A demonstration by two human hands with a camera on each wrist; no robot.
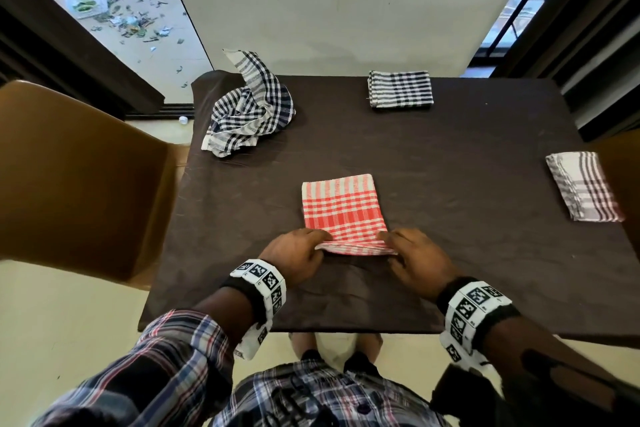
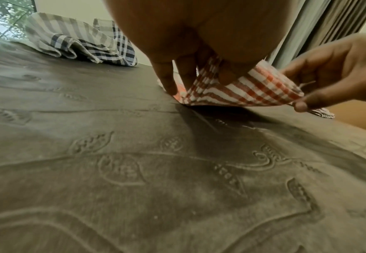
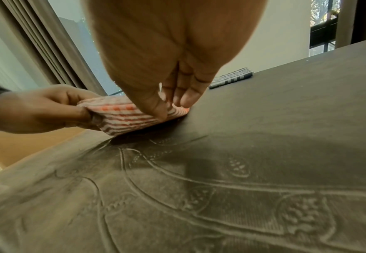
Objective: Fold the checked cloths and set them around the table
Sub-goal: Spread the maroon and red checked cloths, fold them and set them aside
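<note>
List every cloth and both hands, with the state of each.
red checked cloth: folded flat, near edge lifted off the table by both hands
left hand: pinches its near left corner
right hand: pinches its near right corner
crumpled dark checked cloth: unfolded, heaped at far left
dark checked cloth: folded, far side
grey striped cloth: folded, right edge

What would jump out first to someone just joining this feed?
The red checked cloth at the near middle of the dark table, with the left hand and right hand each pinching a corner of its lifted near edge. Next, the crumpled dark checked cloth at the far left corner, unfolded, against two folded cloths: one at the far edge, one at the right edge.
</note>
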